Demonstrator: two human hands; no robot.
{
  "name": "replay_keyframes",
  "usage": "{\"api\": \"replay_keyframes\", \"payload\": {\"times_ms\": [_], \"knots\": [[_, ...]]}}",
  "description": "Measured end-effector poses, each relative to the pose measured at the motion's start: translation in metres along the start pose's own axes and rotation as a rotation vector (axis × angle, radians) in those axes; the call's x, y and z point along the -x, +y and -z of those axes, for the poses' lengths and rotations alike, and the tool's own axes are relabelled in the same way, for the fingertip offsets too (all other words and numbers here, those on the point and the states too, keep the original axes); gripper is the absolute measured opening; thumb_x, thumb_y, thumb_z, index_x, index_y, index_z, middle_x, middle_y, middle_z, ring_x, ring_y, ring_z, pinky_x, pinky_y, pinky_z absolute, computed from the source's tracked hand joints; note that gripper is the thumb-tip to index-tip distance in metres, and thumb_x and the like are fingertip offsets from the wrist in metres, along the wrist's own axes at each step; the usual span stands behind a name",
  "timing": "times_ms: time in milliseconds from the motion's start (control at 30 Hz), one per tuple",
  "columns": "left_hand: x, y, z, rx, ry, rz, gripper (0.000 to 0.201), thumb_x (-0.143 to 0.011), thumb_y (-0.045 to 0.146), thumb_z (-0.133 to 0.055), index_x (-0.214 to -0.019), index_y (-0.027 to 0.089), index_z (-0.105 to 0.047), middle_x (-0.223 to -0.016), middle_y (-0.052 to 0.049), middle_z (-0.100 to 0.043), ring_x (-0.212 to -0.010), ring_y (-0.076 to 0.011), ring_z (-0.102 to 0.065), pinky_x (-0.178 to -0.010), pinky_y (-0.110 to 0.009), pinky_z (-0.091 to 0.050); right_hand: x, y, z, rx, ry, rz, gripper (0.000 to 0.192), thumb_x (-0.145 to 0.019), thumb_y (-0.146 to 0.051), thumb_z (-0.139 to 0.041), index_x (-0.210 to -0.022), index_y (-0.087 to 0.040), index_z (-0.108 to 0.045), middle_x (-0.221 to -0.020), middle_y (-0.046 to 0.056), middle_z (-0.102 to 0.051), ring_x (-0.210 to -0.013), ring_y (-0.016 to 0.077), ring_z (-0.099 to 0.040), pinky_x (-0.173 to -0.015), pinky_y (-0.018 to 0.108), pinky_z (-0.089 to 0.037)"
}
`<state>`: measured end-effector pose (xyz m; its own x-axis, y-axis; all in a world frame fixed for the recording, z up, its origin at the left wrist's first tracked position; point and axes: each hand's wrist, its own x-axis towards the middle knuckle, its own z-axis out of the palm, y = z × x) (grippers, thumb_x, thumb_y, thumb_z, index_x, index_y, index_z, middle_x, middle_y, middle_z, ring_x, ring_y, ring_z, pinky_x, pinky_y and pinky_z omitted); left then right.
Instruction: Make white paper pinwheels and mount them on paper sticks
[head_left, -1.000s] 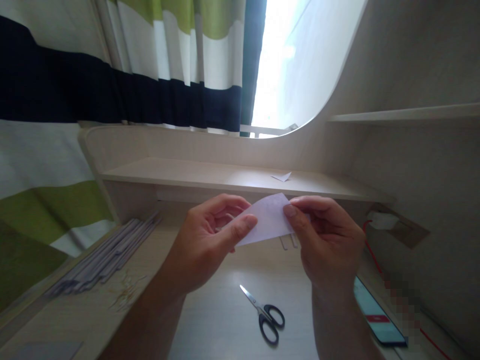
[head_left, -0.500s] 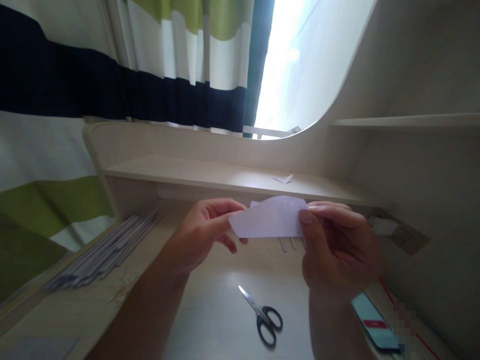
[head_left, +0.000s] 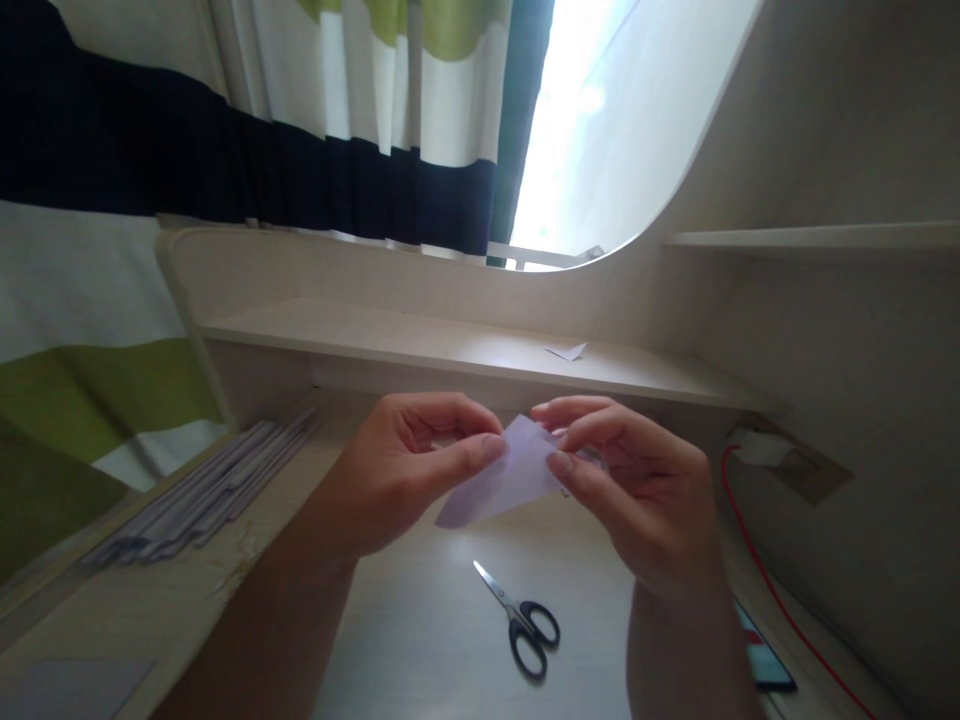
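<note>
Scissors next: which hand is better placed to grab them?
Probably right. The scissors lie on the desk with handles toward the right hand. Both hands, left hand included, pinch the paper.

A study corner in a home, set against a curtained window.

A pale wood-grain worktop (head_left: 420, 640) with a built-in raised shelf (head_left: 450, 350) and a curved side panel (head_left: 750, 150) stands before a window hung with a navy, white and green striped curtain (head_left: 225, 150). Black-handled scissors (head_left: 521, 620), a bundle of long grey paper strips (head_left: 202, 495), a smartphone with a lit screen (head_left: 765, 665) and a red charging cable (head_left: 757, 560) running to a wall socket (head_left: 780, 455) lie about, all household desk things.
</note>
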<state>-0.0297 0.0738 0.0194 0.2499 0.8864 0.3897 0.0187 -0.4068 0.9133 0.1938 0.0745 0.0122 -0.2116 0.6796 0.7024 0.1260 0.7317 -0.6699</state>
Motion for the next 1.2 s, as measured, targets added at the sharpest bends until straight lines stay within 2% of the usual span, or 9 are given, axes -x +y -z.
{"api": "replay_keyframes", "payload": {"times_ms": [100,200,367,600,933,1100,1200], "knots": [[0.003,0.001,-0.004,0.002,-0.007,0.005,0.017,-0.090,0.036,-0.080,-0.088,0.020,-0.083,-0.076,-0.004,-0.074,-0.065,-0.0139,-0.063,-0.056,-0.022,-0.046,0.001,0.003,-0.003,-0.063,0.029,-0.028,0.007,-0.092,-0.016,-0.077,-0.090,-0.022,-0.075,-0.102,0.006,-0.078,-0.087,0.0193,-0.074,-0.072,0.030,-0.061],[0.005,0.002,-0.005,0.009,-0.003,0.013,0.017,-0.091,0.036,-0.079,-0.088,0.020,-0.083,-0.075,-0.003,-0.073,-0.063,-0.0132,-0.062,-0.053,-0.021,-0.044,0.002,0.006,-0.006,-0.048,0.066,-0.027,0.008,-0.091,-0.015,-0.078,-0.090,-0.022,-0.075,-0.096,0.004,-0.077,-0.080,0.0166,-0.072,-0.066,0.026,-0.059],[0.005,0.004,-0.007,-0.010,0.012,0.020,0.016,-0.091,0.034,-0.078,-0.087,0.020,-0.083,-0.075,-0.003,-0.072,-0.062,-0.0126,-0.061,-0.053,-0.021,-0.044,0.004,0.008,-0.008,0.001,0.112,0.013,0.010,-0.089,-0.013,-0.079,-0.089,-0.022,-0.075,-0.094,0.004,-0.077,-0.082,0.0171,-0.071,-0.066,0.027,-0.056],[0.006,0.004,-0.007,-0.043,0.023,0.036,0.018,-0.091,0.035,-0.077,-0.088,0.018,-0.083,-0.072,-0.004,-0.072,-0.060,-0.0140,-0.062,-0.050,-0.021,-0.044,0.004,0.009,-0.008,0.052,0.104,0.017,0.010,-0.089,-0.015,-0.080,-0.091,-0.024,-0.076,-0.093,0.003,-0.078,-0.083,0.0185,-0.072,-0.070,0.030,-0.057],[0.006,0.004,-0.009,0.011,0.025,0.033,0.012,-0.091,0.028,-0.076,-0.085,0.020,-0.082,-0.067,0.000,-0.067,-0.054,-0.0088,-0.055,-0.046,-0.016,-0.039,0.006,0.011,-0.008,0.060,0.125,0.008,0.009,-0.088,-0.017,-0.081,-0.092,-0.024,-0.077,-0.091,0.004,-0.079,-0.082,0.0194,-0.072,-0.070,0.032,-0.057],[0.005,0.007,-0.010,-0.057,0.049,-0.012,0.018,-0.094,0.034,-0.074,-0.085,0.021,-0.082,-0.071,-0.001,-0.070,-0.059,-0.0104,-0.060,-0.050,-0.017,-0.044,0.006,0.010,-0.009,0.066,0.144,0.047,0.011,-0.088,-0.015,-0.081,-0.092,-0.024,-0.078,-0.092,0.004,-0.079,-0.083,0.0201,-0.073,-0.072,0.033,-0.057],[0.005,0.009,-0.012,-0.095,0.064,-0.026,0.014,-0.091,0.032,-0.078,-0.085,0.021,-0.082,-0.074,-0.001,-0.073,-0.061,-0.0110,-0.063,-0.051,-0.017,-0.047,0.006,0.011,-0.011,0.056,0.137,0.066,0.014,-0.089,-0.012,-0.079,-0.093,-0.025,-0.078,-0.093,0.004,-0.079,-0.084,0.0196,-0.073,-0.074,0.033,-0.057]]}}
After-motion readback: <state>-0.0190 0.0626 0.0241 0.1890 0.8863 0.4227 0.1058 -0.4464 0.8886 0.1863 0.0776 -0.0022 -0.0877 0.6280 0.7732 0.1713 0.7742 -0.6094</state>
